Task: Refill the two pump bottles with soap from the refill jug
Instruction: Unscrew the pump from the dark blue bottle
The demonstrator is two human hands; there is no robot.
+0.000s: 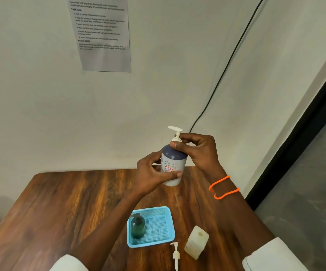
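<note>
Both forearms reach forward from white sleeves, hands raised above the far edge of the worktop (64, 196). The left hand (154, 171) wraps the lower body of the pump bottle (173, 163), thumb lying across its front; this grip is curled round the bottle. The right hand (199, 151), wrist ringed by orange bead bracelets (223, 187), pinches the bottle's white pump collar between thumb and fingertips. The bottle is upright, pale grey with a dark blue shoulder, a dotted pattern and a small red-bordered label. Near the viewer, a dark green bottle (138, 226) stands in the left of a blue tray (158, 211). A loose white pump head (176, 255) lies just right of the tray's near corner, with a translucent refill jug (196, 242) further right.
</note>
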